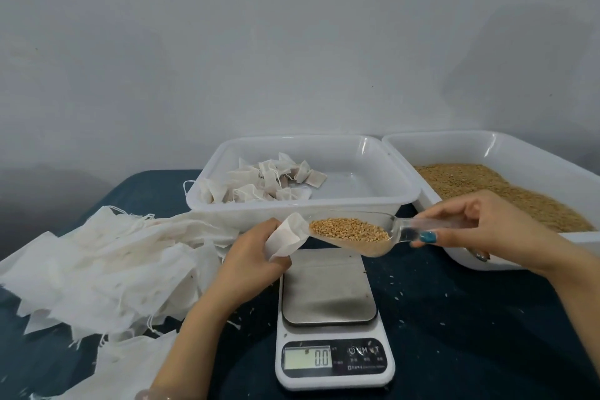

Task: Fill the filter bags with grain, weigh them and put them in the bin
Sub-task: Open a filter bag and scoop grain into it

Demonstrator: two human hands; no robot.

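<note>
My left hand (250, 256) grips a white filter bag (287, 237) with its mouth held open toward the right. My right hand (487, 230) pinches the handle of a clear plastic scoop (367, 235) heaped with golden grain; the scoop's tip sits at the bag's mouth. Both hover above the digital scale (328, 305), whose steel plate is bare and whose display reads 0.0. Behind it a white bin (383, 198) holds several filled bags (266, 182) in its left half. A second white bin (532, 156) at the right holds loose grain (506, 191).
A heap of unfilled filter bags (107, 273) with loose strings covers the dark blue table (470, 328) at the left. Stray grains lie scattered around the scale. A grey wall rises right behind the bins.
</note>
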